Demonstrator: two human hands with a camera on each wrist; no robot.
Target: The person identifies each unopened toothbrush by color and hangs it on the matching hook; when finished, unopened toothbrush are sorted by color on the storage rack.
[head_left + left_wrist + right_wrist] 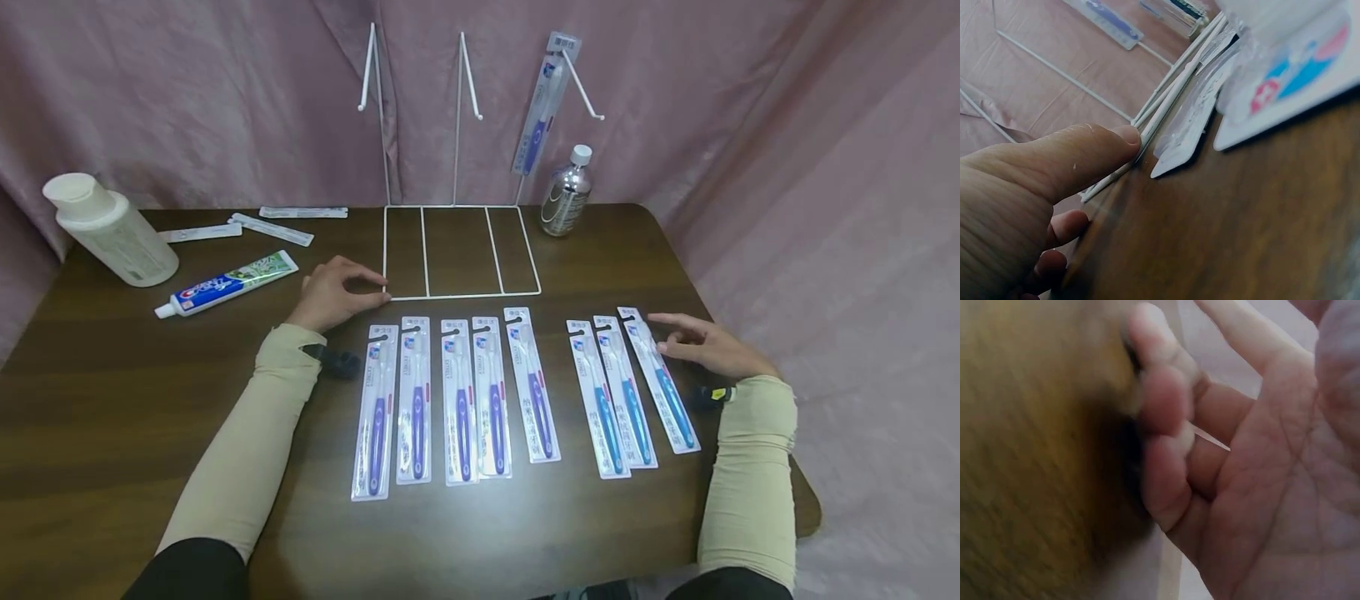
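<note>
A white wire rack stands at the back of the brown table, with a purple toothbrush pack hanging on its right hook. My left hand rests at the rack's front left corner; its thumb lies straight against the wire. Several purple toothbrush packs lie in a row in front of the rack, and three blue ones to their right. My right hand hovers with loose fingers over the top of the rightmost blue pack, touching it lightly.
A white squat bottle and a toothpaste tube lie at the left. Thin white sachets sit at the back left. A silver bottle stands right of the rack. Pink cloth hangs behind; the table's rounded edge is close on the right.
</note>
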